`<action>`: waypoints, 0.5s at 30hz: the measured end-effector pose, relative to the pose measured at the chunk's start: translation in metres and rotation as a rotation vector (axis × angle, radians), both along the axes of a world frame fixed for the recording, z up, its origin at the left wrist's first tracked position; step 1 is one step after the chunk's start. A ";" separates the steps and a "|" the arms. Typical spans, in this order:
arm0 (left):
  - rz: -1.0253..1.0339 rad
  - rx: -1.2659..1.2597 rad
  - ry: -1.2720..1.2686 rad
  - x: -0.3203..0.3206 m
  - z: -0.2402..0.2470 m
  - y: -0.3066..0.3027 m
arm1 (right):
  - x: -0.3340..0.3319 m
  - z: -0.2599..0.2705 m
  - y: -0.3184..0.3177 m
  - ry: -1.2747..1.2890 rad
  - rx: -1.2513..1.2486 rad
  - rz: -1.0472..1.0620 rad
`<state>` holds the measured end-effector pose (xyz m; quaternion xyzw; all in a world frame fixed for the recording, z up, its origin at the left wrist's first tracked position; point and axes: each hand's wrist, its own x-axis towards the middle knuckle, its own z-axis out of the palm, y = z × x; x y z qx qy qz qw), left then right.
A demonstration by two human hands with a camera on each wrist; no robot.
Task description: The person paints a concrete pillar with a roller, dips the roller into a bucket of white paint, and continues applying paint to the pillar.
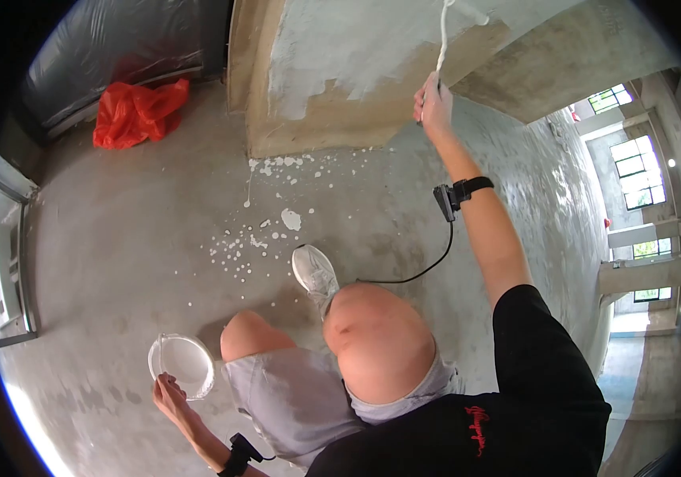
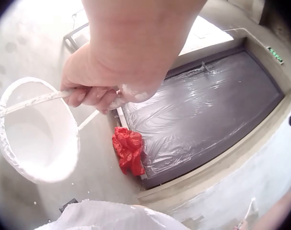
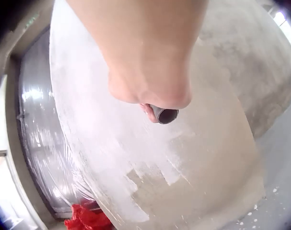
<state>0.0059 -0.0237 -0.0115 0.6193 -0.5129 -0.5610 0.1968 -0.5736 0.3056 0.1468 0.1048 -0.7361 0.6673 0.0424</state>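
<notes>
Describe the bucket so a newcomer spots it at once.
Over the grey floor, look just outside the person's left knee. The left hand holds the bucket there by its handle. It's round, white and open-topped, unlike the crumpled red plastic on the floor.

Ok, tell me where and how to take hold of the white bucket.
Take the raised handle from above, fingers curled around its middle, as the left hand does. It stands up over the open mouth, so the bucket should hang from it. The rim is smeared white, so likely a messier grip.
</notes>
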 end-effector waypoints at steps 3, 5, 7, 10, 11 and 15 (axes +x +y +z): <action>0.030 0.003 -0.005 -0.003 0.001 0.002 | 0.018 -0.034 0.010 -0.096 0.094 -0.040; 0.017 0.003 -0.008 -0.005 0.003 0.003 | 0.028 -0.080 0.023 -0.139 0.211 -0.029; 0.015 0.009 -0.001 -0.003 -0.001 0.001 | 0.048 -0.113 0.028 -0.312 0.239 -0.040; 0.011 0.012 -0.007 -0.005 -0.001 0.001 | 0.054 -0.136 0.041 -0.459 0.216 -0.006; 0.012 0.007 -0.017 -0.006 0.000 0.001 | 0.051 -0.135 0.048 -0.460 0.217 -0.006; 0.011 0.028 -0.003 -0.011 0.003 0.005 | 0.040 -0.080 0.053 -0.282 0.269 -0.017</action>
